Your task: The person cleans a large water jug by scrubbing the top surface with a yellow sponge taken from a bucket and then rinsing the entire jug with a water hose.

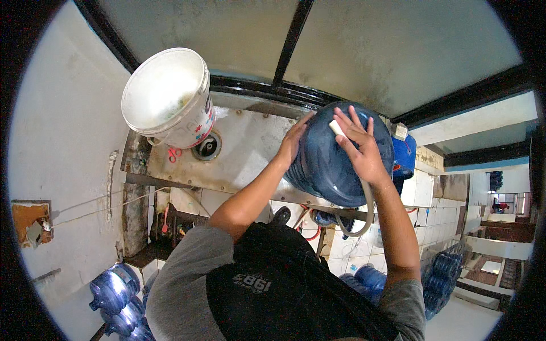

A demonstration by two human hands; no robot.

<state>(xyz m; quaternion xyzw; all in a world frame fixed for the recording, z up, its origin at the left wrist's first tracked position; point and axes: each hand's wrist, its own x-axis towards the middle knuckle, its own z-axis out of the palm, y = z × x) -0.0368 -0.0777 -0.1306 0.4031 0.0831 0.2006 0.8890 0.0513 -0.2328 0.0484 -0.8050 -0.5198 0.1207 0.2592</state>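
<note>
A large blue plastic water-cooler bottle (320, 157) lies on its side on a metal counter, its rounded base towards me. My left hand (294, 143) braces the bottle's left side with the fingers laid along it. Against the base, my right hand (360, 145) has its fingers spread and holds a pale hose (367, 213) between thumb and palm. The hose's cut end (335, 127) shows beside the thumb. From my wrist the hose loops down over the counter's front edge. The bottle's neck is hidden from view.
A white plastic bucket (170, 119) stands at the counter's left, near a round drain (207, 147) and red-handled scissors (173, 154). Glass panels (239, 38) rise behind the metal counter (243, 140). A blue container (407, 155) sits to the right; stacked bottles (115, 285) are lower left.
</note>
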